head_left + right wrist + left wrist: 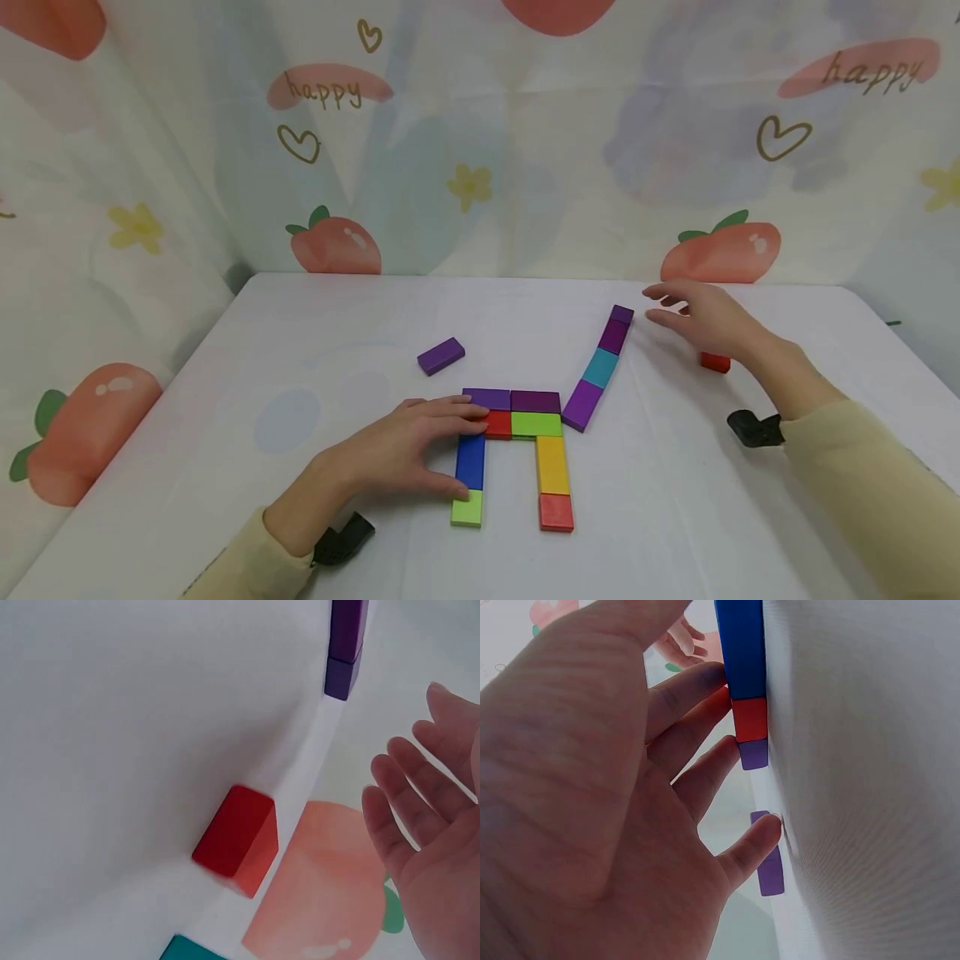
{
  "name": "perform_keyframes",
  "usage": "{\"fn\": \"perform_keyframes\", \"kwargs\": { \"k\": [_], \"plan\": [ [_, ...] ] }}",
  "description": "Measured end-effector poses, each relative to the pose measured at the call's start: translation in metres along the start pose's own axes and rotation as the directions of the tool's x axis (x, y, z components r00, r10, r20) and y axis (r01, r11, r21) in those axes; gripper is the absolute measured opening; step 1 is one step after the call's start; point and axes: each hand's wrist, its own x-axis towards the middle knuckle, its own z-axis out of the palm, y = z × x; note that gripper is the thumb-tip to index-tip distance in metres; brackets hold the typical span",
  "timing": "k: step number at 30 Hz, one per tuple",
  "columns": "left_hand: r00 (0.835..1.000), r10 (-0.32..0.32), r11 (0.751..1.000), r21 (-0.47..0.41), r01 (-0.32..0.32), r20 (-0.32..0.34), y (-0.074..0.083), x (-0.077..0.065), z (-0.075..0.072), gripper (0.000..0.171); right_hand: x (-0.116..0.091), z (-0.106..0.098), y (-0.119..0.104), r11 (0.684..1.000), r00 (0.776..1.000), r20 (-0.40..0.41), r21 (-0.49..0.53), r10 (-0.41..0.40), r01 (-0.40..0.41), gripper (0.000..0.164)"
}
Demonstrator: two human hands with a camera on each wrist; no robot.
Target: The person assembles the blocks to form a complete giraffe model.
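Note:
Over the left part of a flat figure of coloured blocks lies my left hand. Its extended fingertips touch the edges of the red block and purple block, and its thumb rests at the light green block. Between them runs the blue block. Bright green, yellow and coral red blocks form the other side. My right hand hovers with relaxed, slightly bent fingers, holding nothing. Left of it, a slanted row ends in a small purple block.
A loose purple block lies behind the figure. Another red block lies under my right wrist, with a teal block nearby. The white table backs onto a fruit-patterned curtain.

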Motion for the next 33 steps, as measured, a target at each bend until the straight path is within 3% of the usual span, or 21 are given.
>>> {"fn": "perform_keyframes", "kwargs": {
  "k": [13, 33],
  "plan": [
    [1.0, -0.006, 1.0, -0.015, 0.006, 0.009, -0.001, 0.001, 0.0, 0.075, -0.027, -0.009, 0.02, 0.998, 1.0, -0.011, -0.056, 0.003, -0.004, 0.051],
    [1.0, -0.011, 1.0, -0.02, 0.011, 0.005, 0.0, 0.0, -0.001, 0.075, -0.048, -0.014, 0.053, 0.991, 0.996, 0.082, -0.13, 0.041, -0.03, 0.06]
  ]
}}
